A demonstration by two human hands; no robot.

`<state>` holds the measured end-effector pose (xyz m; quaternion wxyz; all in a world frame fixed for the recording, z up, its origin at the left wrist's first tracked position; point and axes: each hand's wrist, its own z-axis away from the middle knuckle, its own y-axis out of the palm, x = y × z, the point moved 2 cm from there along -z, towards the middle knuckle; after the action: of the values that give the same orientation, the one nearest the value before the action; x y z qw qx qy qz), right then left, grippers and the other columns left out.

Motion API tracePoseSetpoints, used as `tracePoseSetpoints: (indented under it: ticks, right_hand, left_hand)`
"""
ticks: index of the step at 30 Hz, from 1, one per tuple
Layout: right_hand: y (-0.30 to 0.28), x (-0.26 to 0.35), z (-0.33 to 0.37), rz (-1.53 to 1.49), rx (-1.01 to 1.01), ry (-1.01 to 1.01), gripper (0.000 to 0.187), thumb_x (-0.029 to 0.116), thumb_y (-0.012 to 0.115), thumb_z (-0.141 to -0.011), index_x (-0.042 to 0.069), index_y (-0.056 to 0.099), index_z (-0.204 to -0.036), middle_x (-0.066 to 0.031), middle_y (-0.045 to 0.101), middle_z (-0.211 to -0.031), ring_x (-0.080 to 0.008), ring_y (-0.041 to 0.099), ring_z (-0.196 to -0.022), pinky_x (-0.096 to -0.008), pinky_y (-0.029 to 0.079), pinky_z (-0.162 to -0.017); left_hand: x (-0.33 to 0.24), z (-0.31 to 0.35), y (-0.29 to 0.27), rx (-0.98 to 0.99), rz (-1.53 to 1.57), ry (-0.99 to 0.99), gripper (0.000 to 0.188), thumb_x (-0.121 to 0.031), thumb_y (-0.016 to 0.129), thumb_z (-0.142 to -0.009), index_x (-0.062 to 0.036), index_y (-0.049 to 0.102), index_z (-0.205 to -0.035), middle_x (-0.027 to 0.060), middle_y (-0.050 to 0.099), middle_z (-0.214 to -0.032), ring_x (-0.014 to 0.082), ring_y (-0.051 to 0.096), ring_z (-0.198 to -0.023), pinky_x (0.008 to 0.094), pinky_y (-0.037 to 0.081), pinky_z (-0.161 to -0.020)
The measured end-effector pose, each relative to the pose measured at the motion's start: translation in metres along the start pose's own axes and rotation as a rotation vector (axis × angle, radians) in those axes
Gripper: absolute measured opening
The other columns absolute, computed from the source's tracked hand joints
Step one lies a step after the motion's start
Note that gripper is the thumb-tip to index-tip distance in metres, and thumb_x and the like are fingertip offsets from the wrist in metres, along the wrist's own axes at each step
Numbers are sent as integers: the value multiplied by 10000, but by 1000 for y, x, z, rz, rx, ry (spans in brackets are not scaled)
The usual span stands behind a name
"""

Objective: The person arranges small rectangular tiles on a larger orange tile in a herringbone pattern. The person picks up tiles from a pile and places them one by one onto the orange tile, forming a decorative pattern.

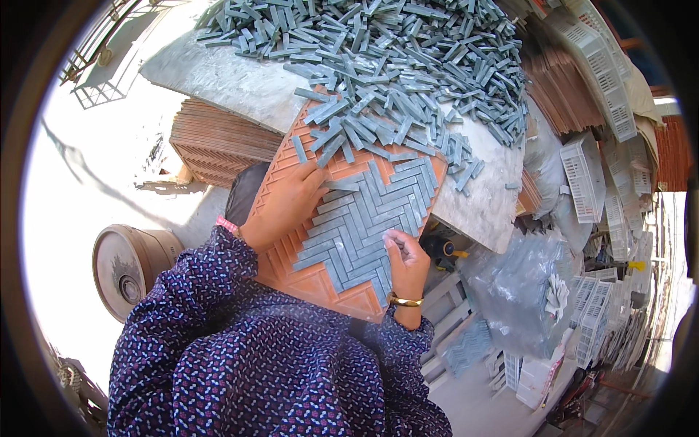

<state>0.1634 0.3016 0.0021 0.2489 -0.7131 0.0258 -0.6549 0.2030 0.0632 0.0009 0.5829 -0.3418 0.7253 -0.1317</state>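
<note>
An orange mould tray [273, 273] with herringbone grooves lies slanted in front of me, its far end under loose grey stone strips. Several strips fill its middle and right in a herringbone pattern [360, 229]. My left hand [290, 200] is over the tray's left side, fingers closed at the end of one grey stone strip [341, 186] by the pattern's upper left edge. At the pattern's lower right, my right hand [408, 264] has thumb and fingertips drawn together in a pinch; whatever is between them is hidden.
A large heap of grey strips [408, 58] covers the far part of the pale worktable [233, 84]. Stacked orange trays [215, 138] stand at the left, above a lidded bucket [127, 269]. White plastic crates [586, 178] and plastic-wrapped goods [517, 280] crowd the right.
</note>
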Motion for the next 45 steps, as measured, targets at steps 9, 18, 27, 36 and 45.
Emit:
tracePoseSetpoints:
  ticks: [9,18,27,36,45]
  right_hand:
    - [-16,6,18,47,-43,-29,176,29,605,-829,-36,618,-992,-67,645,-849,-93,597,-768,-219,476,-692]
    - [-31,12,26,40,-133,-81,168,14,598,-833,-44,616,-990,-75,645,-869,-105,601,-777,-231,480,-694]
    - [-35,23,30,-37,-213,-69,145,21,614,-817,-31,631,-952,-73,644,-792,-107,610,-703,-227,483,-642]
    - [-19,39,17,85,-130,-97,123,47,629,-803,-14,640,-909,-70,638,-743,-87,585,-635,-220,460,-578]
    - [-14,34,16,140,-99,-80,126,68,632,-808,-14,639,-904,-76,639,-735,-103,595,-640,-236,468,-592]
  left_hand:
    - [-6,-16,7,-53,-116,-15,146,-39,596,-772,6,530,-895,155,523,-880,349,543,-798,405,452,-668]
    - [-10,-23,10,-45,-97,-30,96,-20,570,-764,11,541,-850,173,529,-827,364,538,-798,417,447,-662]
    - [-1,-39,28,-54,-157,33,49,-19,529,-788,18,542,-817,167,532,-807,354,545,-786,425,447,-652]
    - [-14,-57,23,-187,-313,73,236,-146,645,-755,-47,468,-873,96,501,-820,274,571,-781,362,467,-608]
    - [-10,-46,7,-157,-385,64,202,-55,569,-774,0,479,-946,132,497,-897,298,551,-823,364,460,-654]
